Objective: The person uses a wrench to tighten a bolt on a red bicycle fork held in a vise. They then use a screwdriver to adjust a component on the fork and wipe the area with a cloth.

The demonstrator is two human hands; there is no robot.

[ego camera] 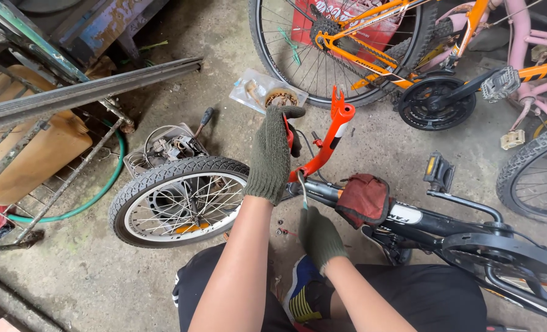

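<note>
My left hand [272, 154], in a dark knit glove, reaches forward and grips a red-handled thing [289, 134] beside the orange-red fork [336, 126] of a black bicycle frame [421, 218] lying on the concrete floor. My right hand [320, 237], also gloved, is lower and closer to me. It holds a slim metal tool [303, 192] that points up at the joint where fork meets frame. A small wheel [180, 200] with a grey tyre lies just left of my left wrist. A red cloth pouch [364, 198] sits on the frame.
An orange bicycle [371, 43] and a pink one [531, 37] stand behind. A plastic bag with a round tin [267, 93], a screwdriver [204, 120] and a tray of parts [170, 147] lie on the floor. A metal rack [52, 98] and green hose [104, 184] are at left.
</note>
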